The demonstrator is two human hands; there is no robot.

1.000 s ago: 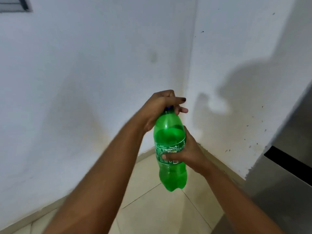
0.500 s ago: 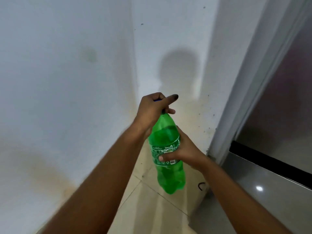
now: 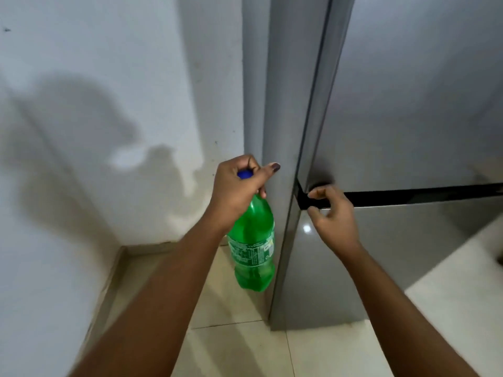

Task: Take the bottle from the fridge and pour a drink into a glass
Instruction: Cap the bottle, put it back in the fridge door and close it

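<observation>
Beside the fridge [image 3: 408, 104], the left hand [image 3: 239, 191] grips the green bottle [image 3: 251, 248] by its capped neck; the right hand [image 3: 332, 213], loosely curled and holding nothing, reaches the door seam. Next, probably: find a glass.

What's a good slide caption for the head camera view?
Left hand holds a green bottle by its blue cap; right hand reaches the closed fridge.
</observation>
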